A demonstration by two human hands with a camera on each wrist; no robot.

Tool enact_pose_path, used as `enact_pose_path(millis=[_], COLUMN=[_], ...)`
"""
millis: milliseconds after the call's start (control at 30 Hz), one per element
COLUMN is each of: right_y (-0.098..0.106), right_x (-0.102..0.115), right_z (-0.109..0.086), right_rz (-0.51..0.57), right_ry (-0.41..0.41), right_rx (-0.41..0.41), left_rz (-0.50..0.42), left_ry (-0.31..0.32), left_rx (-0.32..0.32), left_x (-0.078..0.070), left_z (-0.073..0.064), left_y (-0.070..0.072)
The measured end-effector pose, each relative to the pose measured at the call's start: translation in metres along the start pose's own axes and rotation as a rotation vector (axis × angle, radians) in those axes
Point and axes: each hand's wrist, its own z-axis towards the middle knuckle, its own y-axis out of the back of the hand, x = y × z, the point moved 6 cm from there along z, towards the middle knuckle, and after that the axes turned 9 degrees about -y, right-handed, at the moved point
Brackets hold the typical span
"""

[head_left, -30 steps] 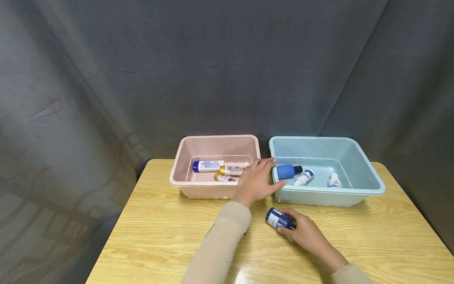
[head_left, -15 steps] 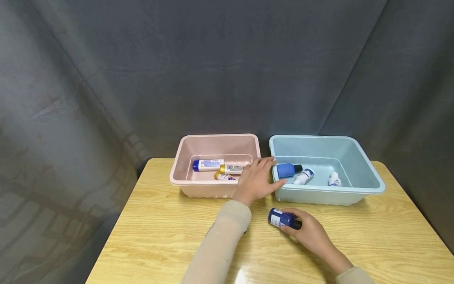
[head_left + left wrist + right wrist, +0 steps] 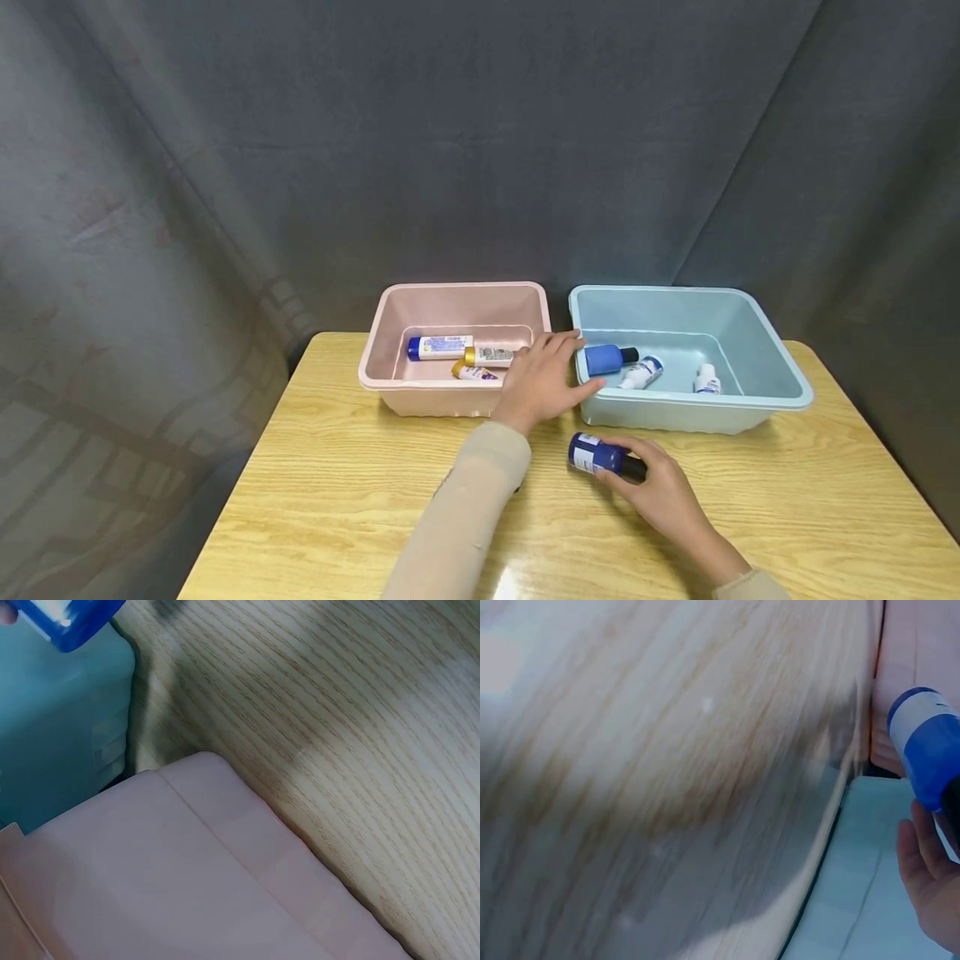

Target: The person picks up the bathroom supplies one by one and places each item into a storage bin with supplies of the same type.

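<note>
A dark blue bottle with a white label and black cap is pinched between the thumb and fingers of my right hand, in front of the light blue bin. The right wrist view shows that bottle tilted, its cap end at the hand. My left hand reaches over the gap between the bins, fingers spread and fingertips at the light blue bin's left rim. It holds nothing. Within that bin lie a blue bottle with a black cap and two small white bottles, one leaning, one farther right.
Left of the light blue bin stands a pink bin holding a blue-capped white tube and two gold-capped tubes, one behind the other. Both bins stand at the back of the wooden table, before a dark grey curtain.
My right hand has shifted slightly to the right with the dark blue bottle, and more of the black cap now shows. My left hand stays where it was.
</note>
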Motion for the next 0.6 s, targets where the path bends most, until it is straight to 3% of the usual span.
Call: enact_pose_path(millis=[233,600], right_y=[0.007,0.016], right_x=[0.009,0.025], right_z=[-0.004,-0.011], right_rz=[0.069,0.057], right_ry=[0.046,0.088], right_rx=[-0.049,-0.088], left_rz=[-0.029,-0.044], left_ry=[0.007,0.013], left_rx=[0.008,0.008], left_x=[0.000,0.000], left_z=[0.001,0.001], left_y=[0.000,0.000])
